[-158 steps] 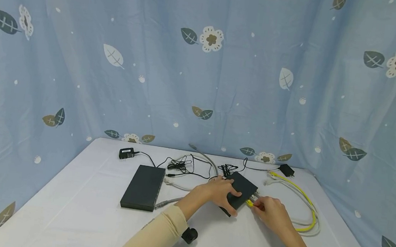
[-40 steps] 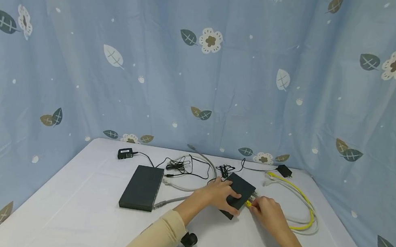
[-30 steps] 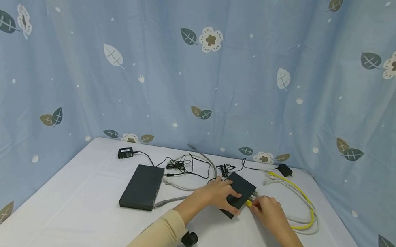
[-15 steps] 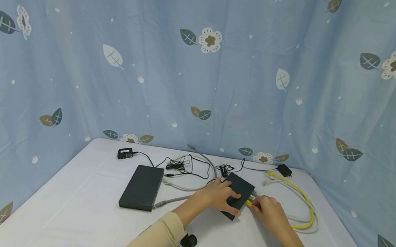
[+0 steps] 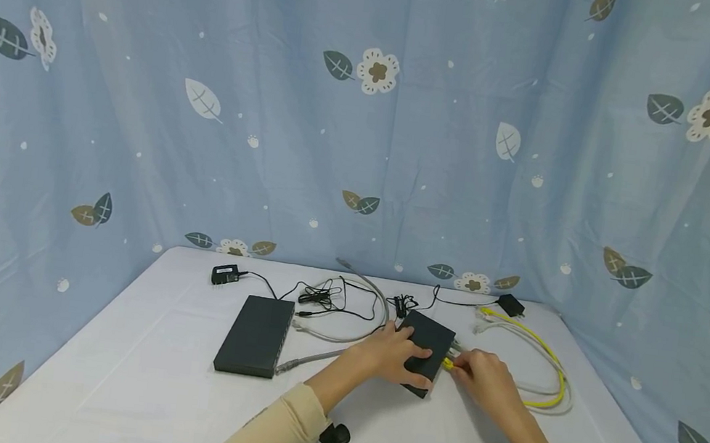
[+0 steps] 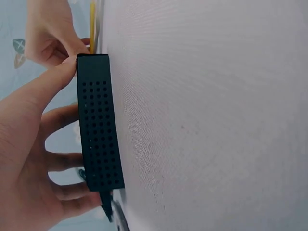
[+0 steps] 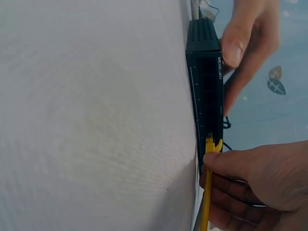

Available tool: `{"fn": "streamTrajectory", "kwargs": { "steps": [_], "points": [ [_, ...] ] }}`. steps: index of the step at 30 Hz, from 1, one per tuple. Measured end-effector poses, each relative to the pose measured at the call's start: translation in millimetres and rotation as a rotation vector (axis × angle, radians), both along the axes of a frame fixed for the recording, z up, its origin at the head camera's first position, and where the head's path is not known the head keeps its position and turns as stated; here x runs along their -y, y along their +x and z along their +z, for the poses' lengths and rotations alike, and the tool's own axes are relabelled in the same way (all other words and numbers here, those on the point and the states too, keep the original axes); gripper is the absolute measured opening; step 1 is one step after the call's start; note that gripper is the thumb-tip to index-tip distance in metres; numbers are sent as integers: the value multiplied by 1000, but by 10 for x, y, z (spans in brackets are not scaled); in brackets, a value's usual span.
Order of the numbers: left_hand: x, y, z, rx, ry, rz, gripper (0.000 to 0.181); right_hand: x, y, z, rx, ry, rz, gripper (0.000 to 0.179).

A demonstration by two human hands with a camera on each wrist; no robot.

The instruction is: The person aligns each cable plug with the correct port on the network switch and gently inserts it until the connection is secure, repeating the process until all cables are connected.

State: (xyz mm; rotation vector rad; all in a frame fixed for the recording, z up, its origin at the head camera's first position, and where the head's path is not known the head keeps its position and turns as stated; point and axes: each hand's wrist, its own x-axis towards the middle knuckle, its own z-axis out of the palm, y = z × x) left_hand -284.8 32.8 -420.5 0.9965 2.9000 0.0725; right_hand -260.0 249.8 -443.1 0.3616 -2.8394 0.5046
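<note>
Mercury switch point(image 5: 432, 336): on the tabletop point(image 5: 132, 386), under your left hand's point(image 5: 389, 355) spread fingers, presumably to brace it.
Yellow Ethernet plug point(image 7: 210, 146): pinched by your right hand point(image 5: 487, 377) at the ports point(image 7: 209, 98), likely for aim; seating unclear.

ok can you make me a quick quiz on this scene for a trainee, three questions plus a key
1. Which hand pinches the yellow cable?
2. True or false: the left hand rests on the flat black box at the left of the table.
3. Which word is printed on the held box: (a) POWER, (b) MERCURY, (c) SWITCH?

Key
1. The right hand.
2. False; it grips the held box, farther right in the head view.
3. (b)
</note>
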Motion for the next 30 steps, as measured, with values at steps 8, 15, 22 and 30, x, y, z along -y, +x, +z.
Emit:
{"fn": "streamTrajectory", "kwargs": {
  "steps": [8, 15, 22, 30],
  "points": [
    [14, 21, -44, -5, 17, -8, 67, -45, -35, -17, 8, 10, 1, 5],
    [17, 51, -50, -4, 35, -19, 66, -59, -41, -11, 13, 10, -8, 5],
    [13, 117, -17, -64, 1, -59, 63, -80, -32, 7, 10, 4, -10, 4],
    [-25, 165, 3, -107, -88, -96, 60, -104, -60, 10, 48, 4, -38, 3]
  ]
}}
